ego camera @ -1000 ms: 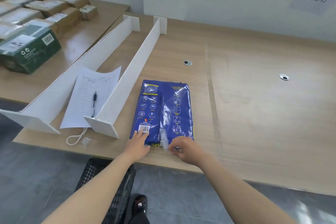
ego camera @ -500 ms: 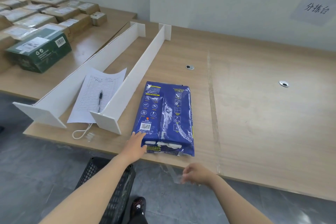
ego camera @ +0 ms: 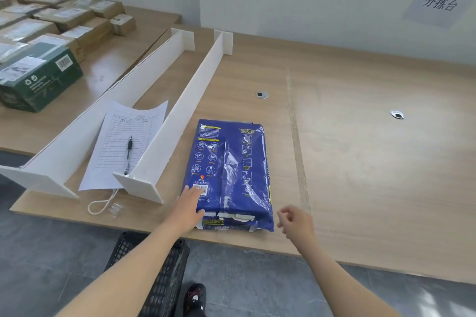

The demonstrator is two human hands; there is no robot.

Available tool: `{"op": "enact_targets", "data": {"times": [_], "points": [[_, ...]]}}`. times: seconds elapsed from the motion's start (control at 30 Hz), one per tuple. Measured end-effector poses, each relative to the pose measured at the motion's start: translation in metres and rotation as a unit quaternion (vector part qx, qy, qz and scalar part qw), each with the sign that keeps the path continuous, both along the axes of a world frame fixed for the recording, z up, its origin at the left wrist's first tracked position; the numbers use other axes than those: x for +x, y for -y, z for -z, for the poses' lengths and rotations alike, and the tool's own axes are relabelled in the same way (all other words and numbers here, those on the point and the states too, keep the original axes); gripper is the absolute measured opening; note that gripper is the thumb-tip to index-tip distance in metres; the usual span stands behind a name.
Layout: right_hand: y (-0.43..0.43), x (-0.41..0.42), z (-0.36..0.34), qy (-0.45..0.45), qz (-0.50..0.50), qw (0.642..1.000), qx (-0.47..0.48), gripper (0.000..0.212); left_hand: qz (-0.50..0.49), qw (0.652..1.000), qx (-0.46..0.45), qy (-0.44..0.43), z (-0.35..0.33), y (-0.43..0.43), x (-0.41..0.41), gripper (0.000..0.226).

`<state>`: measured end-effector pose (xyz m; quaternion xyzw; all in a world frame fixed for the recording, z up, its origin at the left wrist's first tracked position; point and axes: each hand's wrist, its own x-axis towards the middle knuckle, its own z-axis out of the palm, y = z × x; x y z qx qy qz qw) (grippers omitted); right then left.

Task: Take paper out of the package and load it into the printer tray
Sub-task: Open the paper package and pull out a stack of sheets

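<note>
Left hand (ego camera: 189, 207) flat on the glossy blue paper package (ego camera: 231, 175), right hand (ego camera: 293, 221) loosely curled, empty (wrapper's slippery, could slide off the bench (ego camera: 373, 162) edge).

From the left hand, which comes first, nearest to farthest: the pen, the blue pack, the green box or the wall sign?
1. Blue pack: under the left hand.
2. Pen: on the form, to the left.
3. Green box: far left, on the next table.
4. Wall sign: far right, on the back wall.

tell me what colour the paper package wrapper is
The paper package is dark blue with white icons and yellow text, seen clearly in the head view.
</note>
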<state>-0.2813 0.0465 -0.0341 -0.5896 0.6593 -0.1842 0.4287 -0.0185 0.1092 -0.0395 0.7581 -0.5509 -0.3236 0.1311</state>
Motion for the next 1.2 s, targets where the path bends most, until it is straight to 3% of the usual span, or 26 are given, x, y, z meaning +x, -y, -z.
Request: {"op": "enact_targets", "data": {"times": [0.1, 0.23, 0.4, 0.57, 0.8, 0.87, 1.0, 1.1, 1.2], "points": [[0.010, 0.030, -0.006, -0.047, -0.155, 0.983, -0.082, 0.011, 0.033, 0.998, 0.013, 0.048, 0.005, 0.009, 0.005, 0.066], [0.020, 0.064, -0.002, -0.121, -0.348, 0.926, -0.079, 0.053, 0.105, 0.988, 0.020, 0.107, 0.011, 0.021, 0.012, 0.076], [0.026, 0.086, 0.010, -0.236, -0.436, 0.864, -0.085, 0.088, 0.169, 0.975, 0.044, 0.135, 0.016, 0.033, 0.014, 0.091], [0.034, 0.085, 0.016, -0.271, -0.450, 0.848, -0.077, 0.079, 0.190, 0.969, 0.049, 0.150, 0.020, 0.041, 0.019, 0.095], [0.043, 0.078, 0.011, -0.237, -0.460, 0.853, -0.065, 0.070, 0.196, 0.970, 0.054, 0.133, 0.021, 0.042, 0.024, 0.092], [0.044, 0.077, 0.008, -0.210, -0.452, 0.865, -0.056, 0.067, 0.201, 0.970, 0.055, 0.124, 0.019, 0.042, 0.025, 0.089], [0.045, 0.074, 0.002, -0.105, -0.349, 0.930, -0.048, 0.060, 0.179, 0.983, 0.025, 0.028, 0.008, 0.039, 0.028, 0.077], [0.047, 0.070, -0.007, -0.100, -0.304, 0.941, -0.115, 0.061, 0.166, 0.986, -0.029, 0.015, -0.003, 0.038, 0.028, 0.080], [0.055, 0.064, -0.012, -0.216, -0.313, 0.891, -0.248, 0.073, 0.152, 0.974, -0.088, 0.141, -0.015, 0.042, 0.027, 0.084]]}}
